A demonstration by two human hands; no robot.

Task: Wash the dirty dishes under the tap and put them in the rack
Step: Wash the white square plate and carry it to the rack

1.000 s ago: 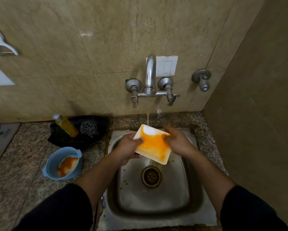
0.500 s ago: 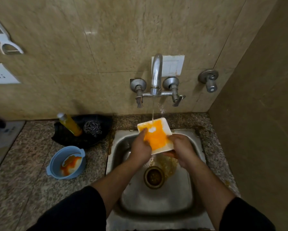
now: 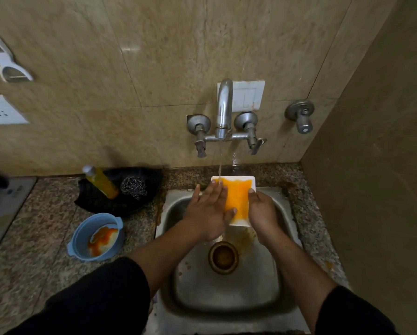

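Observation:
A white rectangular dish (image 3: 239, 199) smeared with orange sauce is held over the steel sink (image 3: 226, 293), under the thin stream from the wall tap (image 3: 223, 110). My right hand (image 3: 260, 213) grips the dish's right edge. My left hand (image 3: 210, 209) lies flat with straight fingers on the dish's left part, in the water. A blue bowl (image 3: 97, 235) with orange residue sits on the counter to the left of the sink. No rack is in view.
A black tray (image 3: 111, 201) behind the blue bowl holds a yellow soap bottle (image 3: 101, 181) and a steel scrubber (image 3: 133, 187). The granite counter (image 3: 33, 238) runs left; a tiled wall closes the right side. A separate valve (image 3: 301, 116) is on the wall at the right.
The dish has turned square under the stream and shifted a little back. My left hand went from holding its left edge to lying flat on the sauce. Orange water has run to the drain.

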